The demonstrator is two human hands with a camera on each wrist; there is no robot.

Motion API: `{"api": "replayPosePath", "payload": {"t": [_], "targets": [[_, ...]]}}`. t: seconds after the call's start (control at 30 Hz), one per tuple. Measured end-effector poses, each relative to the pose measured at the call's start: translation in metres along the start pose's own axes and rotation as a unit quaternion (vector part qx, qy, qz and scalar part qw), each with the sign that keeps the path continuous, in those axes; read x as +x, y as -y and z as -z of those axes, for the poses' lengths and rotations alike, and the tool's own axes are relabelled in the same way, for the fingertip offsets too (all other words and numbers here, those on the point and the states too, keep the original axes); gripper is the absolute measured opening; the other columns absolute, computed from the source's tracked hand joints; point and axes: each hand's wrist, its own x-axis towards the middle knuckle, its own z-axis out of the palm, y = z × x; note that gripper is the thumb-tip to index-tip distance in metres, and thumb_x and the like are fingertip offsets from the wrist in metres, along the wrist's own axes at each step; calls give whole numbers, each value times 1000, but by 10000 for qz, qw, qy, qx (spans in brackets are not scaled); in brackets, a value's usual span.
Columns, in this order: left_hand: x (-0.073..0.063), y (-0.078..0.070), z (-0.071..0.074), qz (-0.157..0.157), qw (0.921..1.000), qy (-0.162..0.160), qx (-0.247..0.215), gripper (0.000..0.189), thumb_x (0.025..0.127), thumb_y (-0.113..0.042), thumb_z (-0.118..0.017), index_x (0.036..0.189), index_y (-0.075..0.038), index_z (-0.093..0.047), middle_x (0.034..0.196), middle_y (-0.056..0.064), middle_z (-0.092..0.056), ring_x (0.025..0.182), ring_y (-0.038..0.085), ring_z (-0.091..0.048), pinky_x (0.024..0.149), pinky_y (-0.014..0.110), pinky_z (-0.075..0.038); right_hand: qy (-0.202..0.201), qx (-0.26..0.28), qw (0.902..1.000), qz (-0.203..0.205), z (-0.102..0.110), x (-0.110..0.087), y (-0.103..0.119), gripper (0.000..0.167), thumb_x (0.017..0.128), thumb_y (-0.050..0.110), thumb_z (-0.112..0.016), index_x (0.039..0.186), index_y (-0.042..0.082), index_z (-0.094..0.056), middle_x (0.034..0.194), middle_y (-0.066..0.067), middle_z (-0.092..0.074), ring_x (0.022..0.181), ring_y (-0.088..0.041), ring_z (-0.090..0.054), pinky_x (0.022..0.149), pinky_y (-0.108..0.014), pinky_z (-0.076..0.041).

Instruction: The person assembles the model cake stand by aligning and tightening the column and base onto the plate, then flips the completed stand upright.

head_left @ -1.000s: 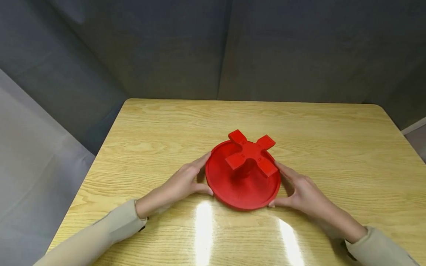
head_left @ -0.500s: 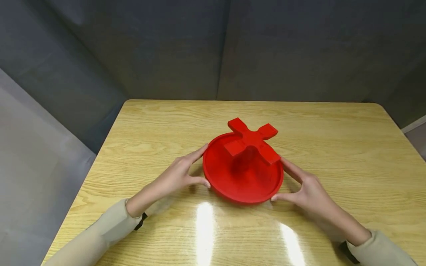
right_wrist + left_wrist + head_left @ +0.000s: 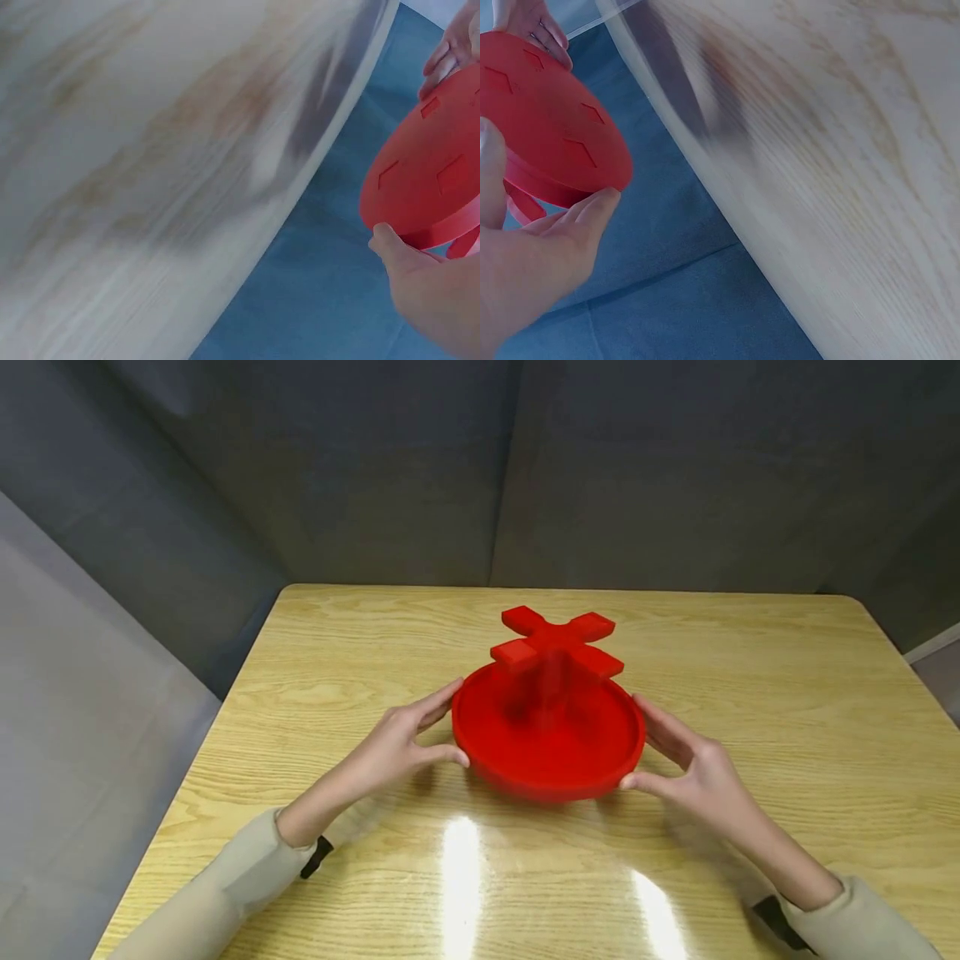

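Observation:
A round red dish (image 3: 547, 764) has a post in its middle, topped by a red cross-shaped piece (image 3: 557, 639) with flared arms. Both hands hold the dish above the table from opposite sides. My left hand (image 3: 405, 739) grips its left rim, thumb toward me and fingers on the far side. The right hand (image 3: 697, 768) grips the right rim in the same way. In the left wrist view, the dish's underside (image 3: 562, 135) shows several square marks. The right wrist view shows the underside (image 3: 420, 180) too, with the right thumb at its edge.
The wood-grain table (image 3: 360, 635) has a glossy surface with two bright light reflections near me. A dark grey curtain (image 3: 390, 468) hangs behind its far edge, and a lighter grey sheet (image 3: 82, 735) hangs at the left.
Both hands have raised the red dish toward the camera, moving slightly away from me. Its tilt has changed: the cross on top now appears flatter and more from the side.

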Motion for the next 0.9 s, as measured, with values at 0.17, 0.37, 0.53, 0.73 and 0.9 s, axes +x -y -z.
{"api": "replayPosePath", "payload": {"t": [0.17,0.37,0.53,0.73,0.9], "targets": [[1,-2,1,113,9996,-23,-273,92,78,-22,-81,153,-7,-31,154,7,-34,132,27,-46,100,45,-45,-126,144,9998,18,1,4,5,87,69,-15,-80,146,-3,-41,144,-26,-44,124,1,-51,93,-18,-47],[1,-3,-3,102,9984,-149,-540,86,80,-21,-79,151,-2,-34,151,11,-39,128,28,-50,99,46,-46,-406,104,9991,100,5,11,14,79,74,-18,-75,145,-2,-44,143,-24,-47,122,-1,-53,92,-19,-47],[1,-4,-5,68,9978,-266,-602,82,81,-18,-77,149,1,-36,149,15,-41,127,30,-51,98,48,-46,-436,42,9990,51,7,13,17,76,78,-16,-73,146,0,-43,141,-25,-48,121,-1,-54,92,-17,-47],[1,-5,-5,164,9969,-370,-672,81,82,-24,-75,149,1,-37,148,16,-42,126,31,-52,98,47,-46,-370,36,9993,78,6,11,15,72,81,-15,-71,146,-2,-42,141,-28,-47,120,0,-54,91,-18,-48],[1,-5,-5,142,9961,-401,-772,84,81,-32,-73,149,2,-37,146,19,-43,126,31,-52,97,43,-47,-356,31,9993,106,5,11,15,72,82,-15,-70,146,-1,-42,141,-28,-47,120,0,-54,92,-19,-48]]}}
